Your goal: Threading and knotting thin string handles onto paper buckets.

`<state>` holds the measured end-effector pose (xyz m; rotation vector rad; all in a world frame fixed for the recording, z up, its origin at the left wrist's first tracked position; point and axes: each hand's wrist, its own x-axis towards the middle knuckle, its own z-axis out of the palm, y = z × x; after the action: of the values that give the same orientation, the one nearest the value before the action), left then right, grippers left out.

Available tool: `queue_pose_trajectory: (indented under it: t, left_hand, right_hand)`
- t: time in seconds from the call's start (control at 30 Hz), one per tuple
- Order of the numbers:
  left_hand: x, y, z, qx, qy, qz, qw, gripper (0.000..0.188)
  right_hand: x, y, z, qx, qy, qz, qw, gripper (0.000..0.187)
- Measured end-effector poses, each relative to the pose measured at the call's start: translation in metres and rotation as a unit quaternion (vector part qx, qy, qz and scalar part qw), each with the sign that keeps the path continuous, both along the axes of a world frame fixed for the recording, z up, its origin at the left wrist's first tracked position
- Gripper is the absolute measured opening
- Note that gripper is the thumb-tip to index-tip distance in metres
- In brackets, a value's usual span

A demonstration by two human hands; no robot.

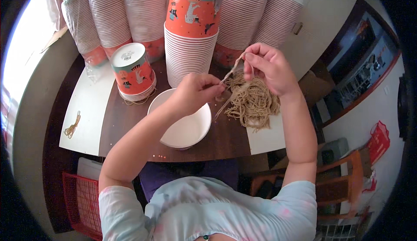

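A length of tan twine [232, 69] is stretched between my two hands above the table. My left hand [200, 92] pinches its lower end, over the rim of a white paper bucket [186, 130] that stands upright with its mouth facing up. Higher and to the right, my right hand [269, 67] pinches the upper end between thumb and fingers. A loose tail of the twine hangs below my left hand. Beneath my right hand lies a tangled heap of the same twine [254, 102].
A tall stack of upturned paper buckets [191, 58] stands behind the white bucket, with a short orange stack [132, 73] to its left. More stacks in plastic wrap [145, 15] line the back. A small twine bundle [72, 126] lies at the left. A red crate [80, 202] sits below.
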<state>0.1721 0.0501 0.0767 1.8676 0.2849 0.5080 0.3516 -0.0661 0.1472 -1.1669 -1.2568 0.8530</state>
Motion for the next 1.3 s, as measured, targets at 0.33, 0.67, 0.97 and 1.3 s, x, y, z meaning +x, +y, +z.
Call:
queue_pose_trajectory:
  t: [0.33,0.67,0.97,1.3]
  left_hand:
    - [-0.031,0.012,-0.012,0.314,-0.109,0.25,0.91,0.017]
    - [-0.006,-0.035,-0.008,-0.072,0.029,0.015,0.997,0.025]
    - [-0.006,-0.036,-0.007,-0.101,0.059,0.018,0.993,0.021]
    - [-0.005,-0.031,-0.015,-0.008,0.064,0.055,0.996,0.017]
  right_hand:
    - [0.009,-0.023,-0.06,-0.125,0.106,-0.022,0.986,0.012]
    - [-0.035,-0.038,-0.095,-0.066,0.059,-0.091,0.992,0.015]
    - [-0.047,-0.039,-0.108,-0.043,0.026,-0.13,0.99,0.025]
    - [-0.056,-0.037,-0.104,-0.026,-0.029,-0.163,0.986,0.037]
